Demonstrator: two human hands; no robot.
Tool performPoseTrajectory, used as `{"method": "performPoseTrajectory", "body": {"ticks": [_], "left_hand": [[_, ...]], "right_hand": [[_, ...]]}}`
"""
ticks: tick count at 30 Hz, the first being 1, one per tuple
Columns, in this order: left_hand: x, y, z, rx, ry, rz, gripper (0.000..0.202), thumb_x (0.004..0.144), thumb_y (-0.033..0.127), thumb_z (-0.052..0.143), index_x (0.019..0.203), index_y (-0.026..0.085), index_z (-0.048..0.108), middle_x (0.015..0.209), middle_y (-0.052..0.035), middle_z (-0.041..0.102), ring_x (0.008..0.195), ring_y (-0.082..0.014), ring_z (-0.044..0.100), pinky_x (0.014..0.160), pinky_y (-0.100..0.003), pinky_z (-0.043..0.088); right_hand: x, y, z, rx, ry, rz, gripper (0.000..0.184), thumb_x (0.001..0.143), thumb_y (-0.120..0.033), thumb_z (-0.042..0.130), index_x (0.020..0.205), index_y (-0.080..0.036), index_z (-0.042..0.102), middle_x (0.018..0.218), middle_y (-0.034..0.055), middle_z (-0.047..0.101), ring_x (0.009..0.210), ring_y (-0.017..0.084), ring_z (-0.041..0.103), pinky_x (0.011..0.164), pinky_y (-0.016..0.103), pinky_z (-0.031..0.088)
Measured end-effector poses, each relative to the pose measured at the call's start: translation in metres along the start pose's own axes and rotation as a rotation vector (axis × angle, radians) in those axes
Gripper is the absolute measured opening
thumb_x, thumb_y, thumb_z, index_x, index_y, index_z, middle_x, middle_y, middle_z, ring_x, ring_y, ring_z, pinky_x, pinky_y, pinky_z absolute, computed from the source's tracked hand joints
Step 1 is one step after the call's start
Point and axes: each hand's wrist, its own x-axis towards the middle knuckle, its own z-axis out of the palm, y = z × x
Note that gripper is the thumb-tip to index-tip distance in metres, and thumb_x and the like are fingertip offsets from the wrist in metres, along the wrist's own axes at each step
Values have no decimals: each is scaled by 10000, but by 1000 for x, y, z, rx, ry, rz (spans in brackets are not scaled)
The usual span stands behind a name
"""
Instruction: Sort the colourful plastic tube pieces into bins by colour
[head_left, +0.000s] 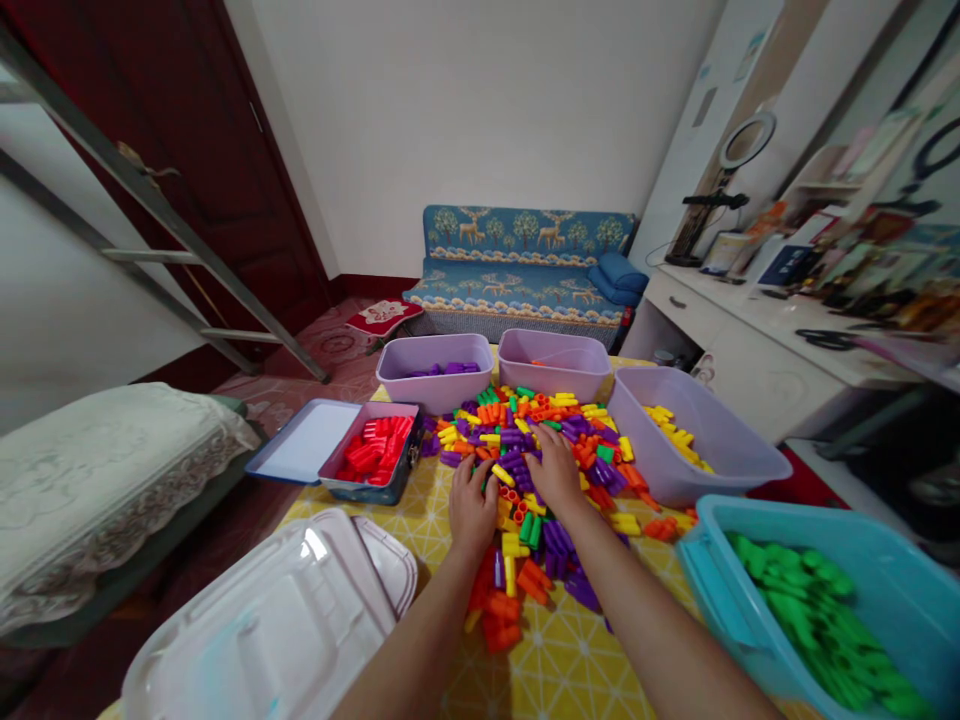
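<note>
Two hands rest on the pile (581, 415), left hand (472, 502) just beside right hand (553, 470), both curled into the pegs (516, 438); whether either grips one I cannot tell.

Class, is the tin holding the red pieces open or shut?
Open: the tin has its lid swung flat aside, and red pieces show inside.

Block pile (525, 440) mid tabletop (570, 660). Both hands on the pile's near half: left hand (472, 505) just left of right hand (553, 470). Behind the pile, back-left tub (435, 380) and back-middle tub (553, 365) side by side. Right tub (705, 445) right of the pile, near-right tub (862, 590) in front of it. Tin (371, 455) left of the pile. Lid (270, 620) near left. Sofa (525, 265) behind the tabletop, bed (97, 480) far left.
</note>
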Motion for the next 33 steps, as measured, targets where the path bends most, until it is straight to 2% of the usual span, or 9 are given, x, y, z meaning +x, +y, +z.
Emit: {"method": "performPoseTrajectory", "body": {"ticks": [7,9,12,15,19,24,27,30,33], "left_hand": [[0,0,1,-1,4,3,314,892,272,502,1150,242,680,1313,-91,561,1275,-251,482,1110,-463,377],[0,-1,1,3,4,4,316,893,274,502,1150,237,682,1310,-95,561,1273,-254,483,1110,-463,376],[1,0,1,13,-2,6,324,898,275,494,1159,225,680,1318,-103,555,1277,-257,478,1110,-457,375],[0,1,0,19,-1,2,325,899,270,492,1160,222,680,1318,-103,555,1275,-255,479,1108,-453,379],[0,1,1,28,1,-3,323,896,266,497,1154,215,685,1313,-108,560,1273,-256,481,1111,-452,376],[1,-2,3,36,5,6,339,895,259,493,1177,202,673,1331,-118,553,1280,-261,478,1113,-466,374],[0,-2,3,32,12,11,341,893,252,491,1177,200,672,1324,-114,558,1275,-258,481,1112,-462,378],[0,-2,3,30,8,4,344,893,251,487,1179,201,672,1324,-113,558,1268,-254,487,1108,-455,384],[0,-2,2,33,1,5,346,896,258,486,1182,199,670,1325,-114,555,1268,-255,484,1108,-451,384]], "right_hand": [[5,2,-1,-126,-173,6,628,715,-131,646,1307,-325,567,1386,77,531,1291,321,420,1038,536,364],[8,-2,-4,-162,-205,10,609,708,-109,640,1275,-324,593,1323,82,569,1241,309,460,1018,506,379],[12,-10,-12,-205,-241,23,440,734,-84,578,1109,-283,692,1151,76,634,1135,265,520,986,417,401],[15,-18,-16,-214,-224,40,360,765,-69,517,996,-244,729,1085,73,637,1092,232,532,969,346,399],[15,-24,-13,-222,-242,12,460,800,-65,469,1175,-243,668,1181,71,609,1119,201,524,977,300,384],[15,-30,-2,-354,-344,30,556,827,-112,475,1337,-323,542,1417,63,474,1218,249,486,993,379,377],[15,-34,2,-401,-381,51,612,812,-115,490,1402,-276,472,1486,97,402,1229,283,487,1000,420,377],[12,-34,3,-354,-328,72,614,822,-80,432,1429,-168,424,1429,135,470,1234,266,489,1018,396,375],[8,-29,3,-260,-242,88,571,808,-42,402,1373,-90,475,1344,148,543,1246,230,482,1050,341,363]]}}
